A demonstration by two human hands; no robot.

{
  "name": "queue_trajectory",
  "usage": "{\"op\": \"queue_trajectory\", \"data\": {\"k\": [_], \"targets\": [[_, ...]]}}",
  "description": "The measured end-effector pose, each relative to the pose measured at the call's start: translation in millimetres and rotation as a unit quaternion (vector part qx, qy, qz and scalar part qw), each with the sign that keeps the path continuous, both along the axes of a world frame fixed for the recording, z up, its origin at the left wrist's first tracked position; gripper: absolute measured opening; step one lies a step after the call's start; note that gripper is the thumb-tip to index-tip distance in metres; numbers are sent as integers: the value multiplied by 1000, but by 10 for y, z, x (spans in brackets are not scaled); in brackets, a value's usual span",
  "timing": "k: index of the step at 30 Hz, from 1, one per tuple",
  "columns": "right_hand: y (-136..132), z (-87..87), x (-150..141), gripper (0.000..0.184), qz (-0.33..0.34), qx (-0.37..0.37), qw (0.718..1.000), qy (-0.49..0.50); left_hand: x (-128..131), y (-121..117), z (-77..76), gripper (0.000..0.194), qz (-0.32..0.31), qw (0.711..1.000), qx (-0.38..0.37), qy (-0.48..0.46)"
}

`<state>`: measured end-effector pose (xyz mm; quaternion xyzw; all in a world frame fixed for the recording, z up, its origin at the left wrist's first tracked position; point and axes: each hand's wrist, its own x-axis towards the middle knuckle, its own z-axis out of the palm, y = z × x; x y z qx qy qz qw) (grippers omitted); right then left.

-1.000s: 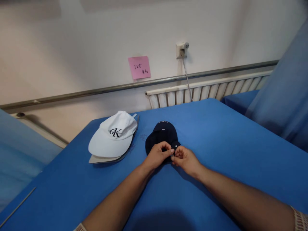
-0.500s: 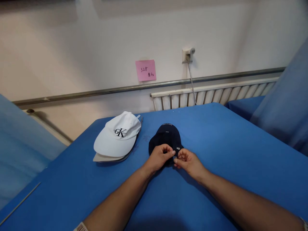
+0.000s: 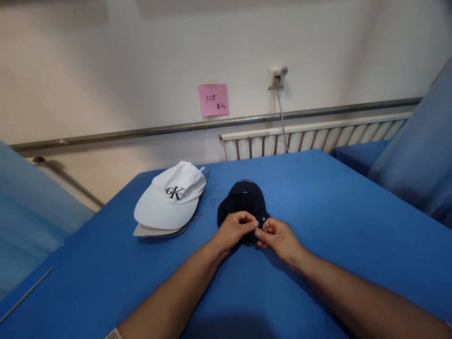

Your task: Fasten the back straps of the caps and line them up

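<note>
From here, the left hand (image 3: 235, 230) and right hand (image 3: 282, 241) pinch the back of the dark cap (image 3: 243, 200) on the blue counter (image 3: 318, 207), fingertips close together, likely because its fastening (image 3: 263, 218) is small, while the white cap (image 3: 167, 209) sits apart, leaving them room.

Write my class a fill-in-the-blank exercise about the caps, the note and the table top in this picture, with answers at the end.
The left hand and right hand touch the dark cap.
In this picture, the white cap lies to its ____.
The note on the wall is coloured ____.
The table top is coloured ____.

Missing words: left; pink; blue.
</note>
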<state>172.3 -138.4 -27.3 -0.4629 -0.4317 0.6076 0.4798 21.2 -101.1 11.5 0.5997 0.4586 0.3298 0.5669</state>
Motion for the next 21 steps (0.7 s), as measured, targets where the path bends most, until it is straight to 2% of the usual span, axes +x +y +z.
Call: {"op": "queue_trajectory", "data": {"k": [9, 21], "targets": [[2, 10, 3, 45, 15, 2, 1000, 13, -12, 14, -16, 23, 11, 999, 14, -28], [-29, -20, 20, 40, 30, 4, 999, -41, -3, -5, -15, 24, 26, 997, -48, -59]]}}
